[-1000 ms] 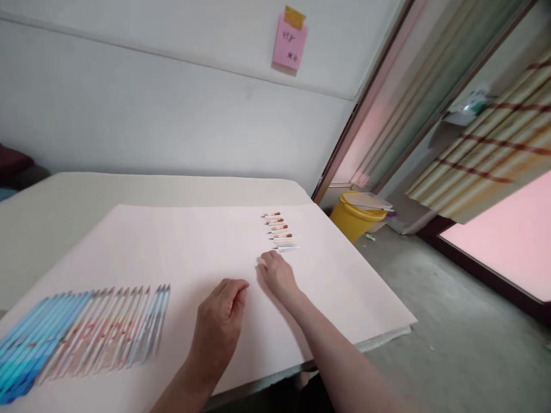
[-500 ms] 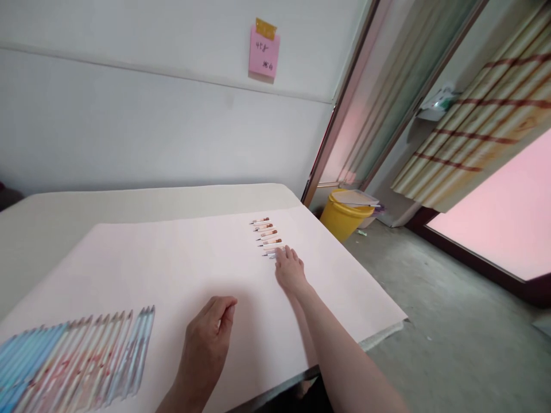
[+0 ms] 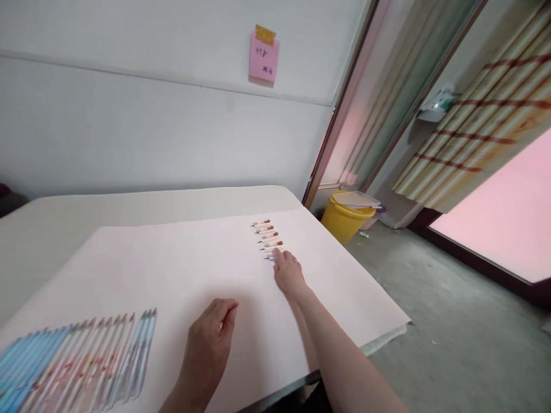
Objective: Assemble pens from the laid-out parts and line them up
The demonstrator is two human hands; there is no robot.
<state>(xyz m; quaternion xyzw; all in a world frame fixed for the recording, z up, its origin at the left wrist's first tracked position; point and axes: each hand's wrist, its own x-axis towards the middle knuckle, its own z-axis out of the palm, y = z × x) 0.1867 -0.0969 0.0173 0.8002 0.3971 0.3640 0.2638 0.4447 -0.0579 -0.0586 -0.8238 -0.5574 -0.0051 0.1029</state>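
In the head view, my right hand (image 3: 289,273) rests on the white sheet with its fingers bent over a small slim pen (image 3: 269,258). The dark point of that pen sticks out to the left, while its other end is hidden under my fingers. Just beyond lies a column of several similar pens (image 3: 270,236), white with dark points and brown decorated ends. My left hand (image 3: 210,335) is closed above the sheet nearer to me, thumb against the curled fingers. Nothing shows in it.
At the lower left, several long pens (image 3: 86,367) in blue, pink and pale colours lie side by side. The white sheet (image 3: 172,258) covers much of the table (image 3: 129,207). A yellow bucket (image 3: 344,218) stands on the floor beyond the right edge. A pink note (image 3: 263,59) is taped to the wall.
My right hand's fingers have drawn in slightly leftward over the nearest small pen. My left hand stays closed in nearly the same place. The view has tilted up a little.
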